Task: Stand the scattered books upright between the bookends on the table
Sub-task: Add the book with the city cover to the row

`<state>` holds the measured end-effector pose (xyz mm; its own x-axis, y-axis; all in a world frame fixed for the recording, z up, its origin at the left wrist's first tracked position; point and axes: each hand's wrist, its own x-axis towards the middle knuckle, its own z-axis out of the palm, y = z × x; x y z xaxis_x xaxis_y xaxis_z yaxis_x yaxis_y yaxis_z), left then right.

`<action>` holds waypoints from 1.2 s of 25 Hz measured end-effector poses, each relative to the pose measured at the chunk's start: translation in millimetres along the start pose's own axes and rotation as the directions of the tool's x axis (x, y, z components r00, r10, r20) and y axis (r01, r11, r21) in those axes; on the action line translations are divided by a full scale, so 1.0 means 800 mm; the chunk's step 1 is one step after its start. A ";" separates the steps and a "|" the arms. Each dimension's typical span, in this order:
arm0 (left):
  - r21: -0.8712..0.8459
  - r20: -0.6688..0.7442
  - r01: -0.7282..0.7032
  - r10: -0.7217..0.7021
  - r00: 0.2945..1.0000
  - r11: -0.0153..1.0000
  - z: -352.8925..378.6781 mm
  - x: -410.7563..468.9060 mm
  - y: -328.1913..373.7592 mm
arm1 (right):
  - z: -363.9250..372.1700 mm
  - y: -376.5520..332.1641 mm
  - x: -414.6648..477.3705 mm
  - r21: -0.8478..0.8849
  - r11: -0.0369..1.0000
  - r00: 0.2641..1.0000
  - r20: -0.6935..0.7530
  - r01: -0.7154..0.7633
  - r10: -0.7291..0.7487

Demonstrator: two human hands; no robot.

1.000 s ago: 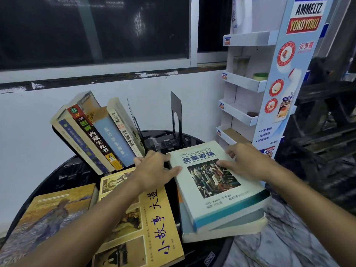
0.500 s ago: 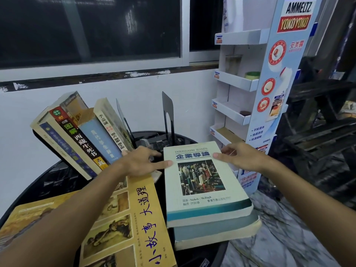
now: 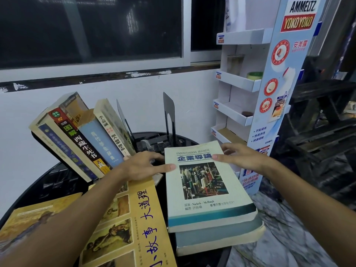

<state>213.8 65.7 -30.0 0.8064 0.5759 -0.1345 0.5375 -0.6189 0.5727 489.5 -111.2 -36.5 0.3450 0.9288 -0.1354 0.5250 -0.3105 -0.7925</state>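
A thick white business book [image 3: 204,182] lies flat on top of a blue-grey book [image 3: 217,241] at the table's right edge. My left hand [image 3: 142,166] grips its far left edge, with one finger on the cover. My right hand [image 3: 242,157] holds its far right corner. Several books [image 3: 81,135] lean to the left at the back, with a tilted black bookend [image 3: 123,120] right beside them. A second black bookend [image 3: 169,120] stands upright just behind the white book. A yellow book [image 3: 138,224] lies flat under my left forearm.
The round black table [image 3: 54,182] stands against a white wall under a window. Another flat book with a brownish cover [image 3: 28,218] lies at the lower left. A white cardboard display rack [image 3: 242,83] stands close on the right, and dark wooden pallets [image 3: 323,132] sit beyond it.
The white book has turned from a slanted position to lie square on the book below it. Both hands have stayed on its far end.
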 end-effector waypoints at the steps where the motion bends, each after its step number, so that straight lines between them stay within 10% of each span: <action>1: -0.014 -0.019 -0.010 0.010 1.000 1.000 0.000 -0.002 0.000 | -0.001 -0.001 -0.001 0.016 1.000 1.000 -0.015 0.022 -0.022; 16: -0.442 -0.333 -0.309 0.166 0.928 0.842 -0.039 -0.058 0.051 | -0.034 -0.075 -0.051 0.221 0.872 0.885 -0.279 0.436 -0.372; 30: -0.210 -0.412 -0.433 0.322 0.852 0.876 -0.081 -0.065 0.064 | -0.033 -0.130 -0.097 0.035 0.798 0.747 -0.380 0.602 -0.546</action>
<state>183.6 39.0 58.6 0.7588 0.5116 0.4031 0.0700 -0.6794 0.7304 428.4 -156.2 72.2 0.2662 0.7862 0.5576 0.5996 0.3179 -0.7344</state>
